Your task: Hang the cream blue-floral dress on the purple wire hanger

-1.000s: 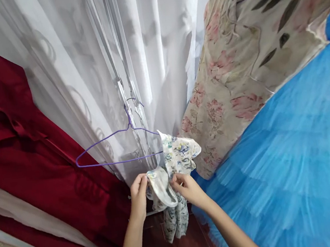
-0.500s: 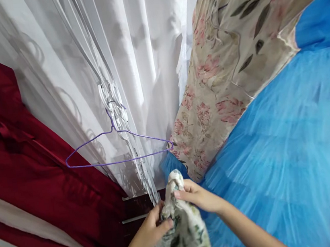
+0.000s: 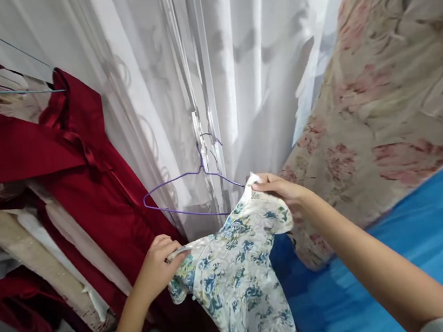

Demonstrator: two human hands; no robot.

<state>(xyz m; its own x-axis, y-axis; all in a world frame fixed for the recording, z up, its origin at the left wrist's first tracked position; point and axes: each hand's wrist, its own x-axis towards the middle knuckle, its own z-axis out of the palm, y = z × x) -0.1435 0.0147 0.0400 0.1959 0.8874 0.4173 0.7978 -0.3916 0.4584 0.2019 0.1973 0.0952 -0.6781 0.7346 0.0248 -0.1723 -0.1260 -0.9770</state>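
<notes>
I hold a small white dress with a blue and green flower print (image 3: 240, 278) spread out between both hands. My left hand (image 3: 157, 267) pinches its left shoulder, fingers closed on the cloth. My right hand (image 3: 277, 191) grips the right shoulder, raised up against the right end of a purple wire hanger (image 3: 180, 196). That hanger hangs by its hook in front of the white sheer curtain (image 3: 234, 77). The dress hangs down below my hands.
A dark red satin garment (image 3: 41, 157) hangs at the left on thin wire hangers, with pale clothes under it. A beige cloth with pink flowers (image 3: 381, 112) and a bright blue tulle skirt (image 3: 419, 238) fill the right side.
The dress was bunched low in both hands; now it is opened out and lifted. My right hand has risen to the hanger's right end. My view has tilted upward and left.
</notes>
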